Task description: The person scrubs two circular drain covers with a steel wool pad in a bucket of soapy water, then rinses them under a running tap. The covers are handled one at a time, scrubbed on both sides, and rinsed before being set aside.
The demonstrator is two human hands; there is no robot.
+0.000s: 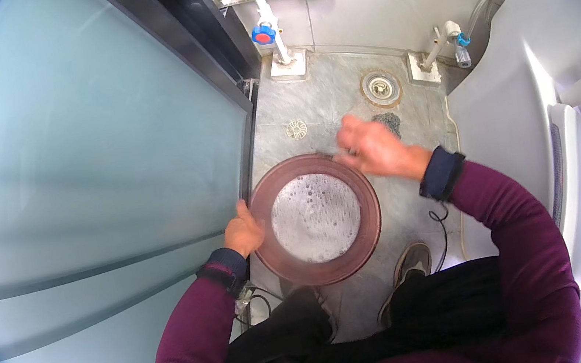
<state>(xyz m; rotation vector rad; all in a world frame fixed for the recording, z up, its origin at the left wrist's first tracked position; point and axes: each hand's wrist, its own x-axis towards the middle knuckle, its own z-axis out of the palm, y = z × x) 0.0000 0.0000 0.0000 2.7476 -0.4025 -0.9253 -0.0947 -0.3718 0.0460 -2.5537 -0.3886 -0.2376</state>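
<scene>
A round brown basin (374,233) stands on the floor in front of me, with foamy, bubbly water (316,216) inside. My left hand (242,233) grips the basin's left rim, close to the glass door; part of its fingers is hidden. Over the far right rim is my right hand (375,149), its fingers curled closed and smeared by motion. A blurred greyish bit shows by its fingertips, too unclear to name. Just beyond this hand, a dark grey mesh-like pad (387,122) lies on the floor. A small round strainer cover (296,129) rests beyond the basin.
A frosted glass door (100,149) fills the left side. Farther off are an open round floor drain (381,89), a pipe with a blue-and-red valve (263,34) and a tap (461,40). A white appliance (514,83) stands right, a black cable (443,234) near my shoe (413,261).
</scene>
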